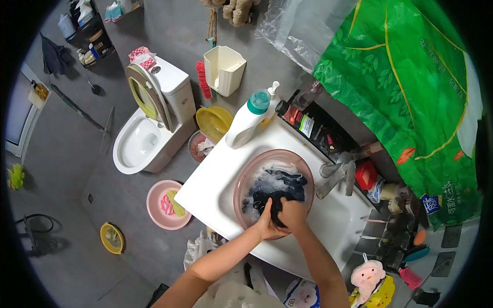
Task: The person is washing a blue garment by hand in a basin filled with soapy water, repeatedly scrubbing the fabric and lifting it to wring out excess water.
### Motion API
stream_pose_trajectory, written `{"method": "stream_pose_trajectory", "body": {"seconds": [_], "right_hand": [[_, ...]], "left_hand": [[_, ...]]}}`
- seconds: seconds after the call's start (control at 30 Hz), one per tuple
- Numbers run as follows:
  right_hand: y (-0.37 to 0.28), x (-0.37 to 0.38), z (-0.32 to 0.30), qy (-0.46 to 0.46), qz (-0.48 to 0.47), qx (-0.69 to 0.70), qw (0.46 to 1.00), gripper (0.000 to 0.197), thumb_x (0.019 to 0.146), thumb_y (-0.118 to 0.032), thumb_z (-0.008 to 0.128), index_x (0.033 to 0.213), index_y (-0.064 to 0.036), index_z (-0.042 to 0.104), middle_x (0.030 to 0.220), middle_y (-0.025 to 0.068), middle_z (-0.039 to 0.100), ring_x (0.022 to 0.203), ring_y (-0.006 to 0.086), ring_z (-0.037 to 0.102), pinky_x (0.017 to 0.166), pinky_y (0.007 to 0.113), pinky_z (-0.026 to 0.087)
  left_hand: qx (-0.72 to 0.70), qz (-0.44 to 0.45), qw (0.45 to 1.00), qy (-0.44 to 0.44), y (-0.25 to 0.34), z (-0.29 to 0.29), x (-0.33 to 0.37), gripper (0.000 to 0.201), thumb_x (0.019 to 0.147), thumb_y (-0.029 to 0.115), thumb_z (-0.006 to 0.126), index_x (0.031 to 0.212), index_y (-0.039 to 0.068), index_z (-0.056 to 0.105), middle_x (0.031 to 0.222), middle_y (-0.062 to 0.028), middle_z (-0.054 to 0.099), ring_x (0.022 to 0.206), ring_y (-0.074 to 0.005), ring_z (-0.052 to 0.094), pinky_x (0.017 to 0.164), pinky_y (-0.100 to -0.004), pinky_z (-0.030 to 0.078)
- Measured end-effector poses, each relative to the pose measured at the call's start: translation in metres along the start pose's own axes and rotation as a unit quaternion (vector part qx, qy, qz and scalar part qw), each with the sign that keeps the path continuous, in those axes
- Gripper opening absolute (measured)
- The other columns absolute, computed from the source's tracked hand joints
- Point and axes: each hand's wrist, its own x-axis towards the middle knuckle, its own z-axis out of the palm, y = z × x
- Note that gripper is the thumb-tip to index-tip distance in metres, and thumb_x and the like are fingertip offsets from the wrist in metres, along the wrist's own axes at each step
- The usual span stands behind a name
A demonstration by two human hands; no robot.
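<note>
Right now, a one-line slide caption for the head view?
Left hand and right hand grip dark cloth in a basin of foamy water, set in the sink.

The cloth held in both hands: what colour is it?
The cloth is near-black; the head view shows it.

Cloth (263,198) dark navy to black. Basin (239,190) dusky pink. Sink (336,226) white. Bottle (241,126) white, cap (259,100) teal. Sheet (367,77) green, yellow lines, leaf print. Tub (153,213) pale pink.
</note>
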Motion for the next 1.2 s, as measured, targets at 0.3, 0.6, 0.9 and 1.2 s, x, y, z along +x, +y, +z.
{"method": "stream_pose_trajectory", "body": {"seconds": [0.3, 0.6, 0.9, 1.2], "right_hand": [[-0.004, -0.049, 0.030, 0.084, 0.148, 0.572, 0.802, 0.024, 0.061, -0.008, 0.054, 0.081, 0.0048, 0.057, 0.066, 0.0101, 0.059, 0.063, 0.0254, 0.058, 0.059, 0.032, 0.047], [-0.025, -0.060, 0.039, -0.039, 0.207, 0.969, 0.129, 0.046, 0.061, -0.004, 0.047, 0.107, -0.0003, 0.051, 0.103, 0.0102, 0.057, 0.095, 0.0238, 0.056, 0.084, 0.034, 0.046], [0.004, -0.064, 0.080, 0.129, 0.169, 0.766, 0.607, 0.052, 0.075, -0.009, 0.052, 0.122, 0.0070, 0.035, 0.119, 0.0180, 0.045, 0.108, 0.0294, 0.048, 0.095, 0.039, 0.038], [-0.017, -0.029, 0.052, 0.177, 0.091, 0.367, 0.909, 0.086, 0.066, -0.014, 0.065, 0.130, 0.0082, 0.012, 0.129, 0.0313, 0.028, 0.116, 0.0451, 0.033, 0.097, 0.047, 0.027]], "left_hand": [[-0.054, 0.160, 0.982, -0.083, 0.000, -0.021, 0.039, 0.048, 0.077, 0.048, 0.049, 0.099, 0.007, 0.058, 0.096, -0.0106, 0.059, 0.091, -0.0275, 0.055, 0.086, -0.0415, 0.041], [0.015, 0.134, 0.979, -0.153, 0.013, -0.007, 0.000, 0.038, 0.073, 0.034, 0.056, 0.098, 0.005, 0.058, 0.095, -0.0133, 0.060, 0.086, -0.0282, 0.057, 0.083, -0.0399, 0.045], [0.176, 0.305, 0.935, 0.038, 0.033, -0.013, 0.025, 0.008, 0.068, 0.007, 0.056, 0.075, 0.004, 0.058, 0.075, -0.0043, 0.058, 0.067, -0.0174, 0.056, 0.066, -0.0293, 0.047], [0.062, 0.442, 0.889, 0.101, 0.002, 0.019, 0.032, 0.016, 0.064, -0.001, 0.059, 0.080, -0.001, 0.056, 0.078, -0.0092, 0.057, 0.071, -0.0211, 0.056, 0.066, -0.0314, 0.048]]}}
